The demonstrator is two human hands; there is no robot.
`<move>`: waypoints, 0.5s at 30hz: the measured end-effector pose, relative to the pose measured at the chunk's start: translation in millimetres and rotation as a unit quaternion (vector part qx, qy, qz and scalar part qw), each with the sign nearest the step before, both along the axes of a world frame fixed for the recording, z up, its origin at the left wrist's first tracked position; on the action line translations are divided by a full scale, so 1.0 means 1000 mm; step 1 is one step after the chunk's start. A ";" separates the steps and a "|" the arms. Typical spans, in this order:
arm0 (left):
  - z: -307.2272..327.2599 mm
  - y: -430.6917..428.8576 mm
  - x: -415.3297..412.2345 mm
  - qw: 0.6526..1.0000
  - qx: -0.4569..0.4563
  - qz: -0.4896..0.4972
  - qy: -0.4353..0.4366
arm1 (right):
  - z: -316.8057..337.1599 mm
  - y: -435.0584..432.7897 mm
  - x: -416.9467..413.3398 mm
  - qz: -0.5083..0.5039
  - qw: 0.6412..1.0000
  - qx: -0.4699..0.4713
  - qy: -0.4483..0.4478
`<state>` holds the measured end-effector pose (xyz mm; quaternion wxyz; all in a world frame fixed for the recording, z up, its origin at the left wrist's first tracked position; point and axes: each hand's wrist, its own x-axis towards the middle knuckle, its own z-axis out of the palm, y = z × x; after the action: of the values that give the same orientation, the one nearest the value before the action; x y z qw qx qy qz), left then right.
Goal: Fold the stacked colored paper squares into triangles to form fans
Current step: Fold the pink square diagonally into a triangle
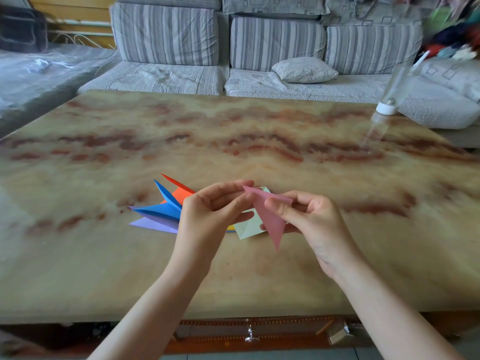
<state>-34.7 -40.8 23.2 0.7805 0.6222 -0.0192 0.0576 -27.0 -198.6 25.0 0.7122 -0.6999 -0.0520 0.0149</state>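
Note:
A pink paper triangle (270, 216) is held above the table between both hands. My left hand (207, 216) pinches its upper left corner, and my right hand (309, 219) pinches its right edge with thumb and fingers. Below it on the table lies a pale green paper square (249, 227), partly hidden, with a sliver of yellow and blue paper under it. Left of my left hand lie folded triangles fanned out: red-orange (179, 192), blue (161, 207) and lilac (153, 223).
The marbled table (233, 141) spreads wide around the papers. A clear bottle with a white cap (389, 100) stands at the far right edge. A grey striped sofa (259, 48) with a cushion runs behind the table.

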 end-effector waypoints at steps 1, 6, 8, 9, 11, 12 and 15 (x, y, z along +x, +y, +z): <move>0.000 0.000 0.000 1.000 0.000 -0.001 0.002 | 0.000 0.000 0.000 -0.004 1.000 -0.002 0.001; 0.000 0.001 0.000 1.000 0.002 -0.004 0.014 | 0.002 -0.003 0.000 0.006 1.000 -0.012 -0.001; 0.001 0.001 0.001 1.000 -0.001 -0.007 0.022 | 0.002 -0.003 0.000 0.015 1.000 -0.008 -0.003; 0.001 0.001 0.001 1.000 -0.004 -0.009 0.027 | 0.002 -0.004 0.000 0.017 1.000 -0.007 -0.004; 0.002 0.002 0.001 0.999 -0.009 -0.010 0.034 | 0.003 -0.003 0.000 0.018 1.000 -0.006 -0.009; 0.002 0.003 0.001 0.999 -0.007 -0.008 0.032 | 0.003 -0.003 0.000 0.017 1.000 -0.006 -0.015; 0.002 0.002 0.000 1.000 0.005 0.008 0.013 | 0.004 -0.003 0.000 0.007 0.999 -0.020 -0.050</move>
<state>-34.9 -39.0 25.3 0.7769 0.6271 -0.0045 0.0561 -27.3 -201.8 28.8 0.6946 -0.7133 -0.0920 -0.0141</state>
